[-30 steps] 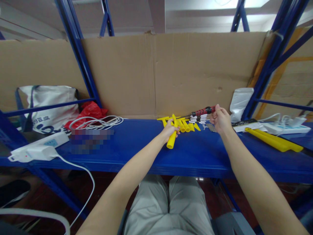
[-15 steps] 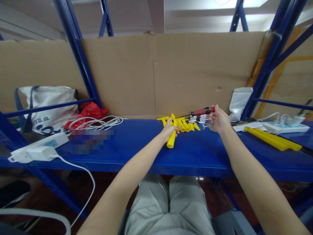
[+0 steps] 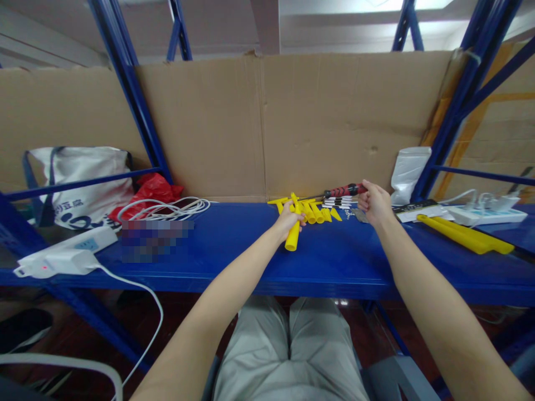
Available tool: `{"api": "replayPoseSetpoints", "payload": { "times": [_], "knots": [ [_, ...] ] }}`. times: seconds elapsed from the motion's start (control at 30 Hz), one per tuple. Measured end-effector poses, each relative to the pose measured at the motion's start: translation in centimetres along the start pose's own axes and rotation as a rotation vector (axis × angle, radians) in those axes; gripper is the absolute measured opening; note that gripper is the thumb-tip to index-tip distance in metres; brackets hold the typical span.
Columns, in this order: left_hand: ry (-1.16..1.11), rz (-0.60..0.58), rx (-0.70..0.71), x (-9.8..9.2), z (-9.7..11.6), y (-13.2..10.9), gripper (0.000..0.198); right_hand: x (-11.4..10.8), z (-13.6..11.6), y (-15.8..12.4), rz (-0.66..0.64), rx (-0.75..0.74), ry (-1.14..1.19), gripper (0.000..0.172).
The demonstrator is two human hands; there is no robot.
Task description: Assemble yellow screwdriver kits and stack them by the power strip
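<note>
My left hand [image 3: 288,220] is closed around a yellow plastic tube-handled piece [image 3: 293,238], its hollow round end pointing toward me. My right hand [image 3: 374,201] grips the rear end of a screwdriver [image 3: 343,191] with a red and black handle. The screwdriver's shaft reaches left toward the upper part of the held yellow piece; whether its tip touches is hard to tell. Behind and right of my left hand, several more yellow pieces [image 3: 311,215] lie on the blue shelf [image 3: 234,245]. Small white strips with black bands [image 3: 339,201] lie under the screwdriver handle.
Two long yellow pieces [image 3: 463,234] and a white power strip [image 3: 489,216] lie at right. A white pouch [image 3: 407,175] leans by the blue post. At left are a cloth bag [image 3: 83,186], a red plastic bag [image 3: 152,192], a coiled white cable [image 3: 179,206] and another power strip [image 3: 71,248].
The screwdriver handle has turned about its axis and shifted slightly left and down, the right hand's fingers moving with it. The left hand stays on the yellow piece.
</note>
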State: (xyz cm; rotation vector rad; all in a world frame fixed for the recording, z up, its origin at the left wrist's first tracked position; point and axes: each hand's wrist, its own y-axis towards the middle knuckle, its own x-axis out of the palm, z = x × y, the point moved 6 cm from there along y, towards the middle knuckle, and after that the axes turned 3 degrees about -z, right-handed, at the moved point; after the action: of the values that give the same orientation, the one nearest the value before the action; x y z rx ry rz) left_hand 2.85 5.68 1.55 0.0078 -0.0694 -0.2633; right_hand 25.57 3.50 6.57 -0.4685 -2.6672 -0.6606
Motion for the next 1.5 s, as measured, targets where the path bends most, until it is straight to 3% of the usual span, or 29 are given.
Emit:
{"api": "replayPoseSetpoints", "payload": {
  "times": [0.17,0.57,0.77,0.93,1.27,1.5],
  "knots": [
    [0.007,0.002,0.008,0.0,0.0,0.0,0.07,0.2,-0.1,-0.2,-0.037,0.025,0.008,0.025],
    [0.014,0.049,0.011,-0.7,0.0,0.4,0.069,1.2,-0.1,-0.1,-0.304,-0.009,0.005,0.031],
    [0.006,0.06,0.01,-0.9,-0.2,0.6,0.069,0.5,0.3,0.3,-0.197,-0.007,-0.006,0.035],
    [0.016,0.048,0.032,-0.7,-0.1,0.5,0.068,0.1,0.5,0.3,-0.143,0.039,-0.025,0.023],
    [-0.006,0.076,0.036,-1.1,-0.2,0.7,0.072,1.1,0.1,-0.4,-0.238,0.102,-0.036,0.027],
    [0.005,0.081,0.023,-1.2,-0.2,0.6,0.071,0.8,0.5,0.0,-0.287,0.034,-0.067,0.04]
  ]
}}
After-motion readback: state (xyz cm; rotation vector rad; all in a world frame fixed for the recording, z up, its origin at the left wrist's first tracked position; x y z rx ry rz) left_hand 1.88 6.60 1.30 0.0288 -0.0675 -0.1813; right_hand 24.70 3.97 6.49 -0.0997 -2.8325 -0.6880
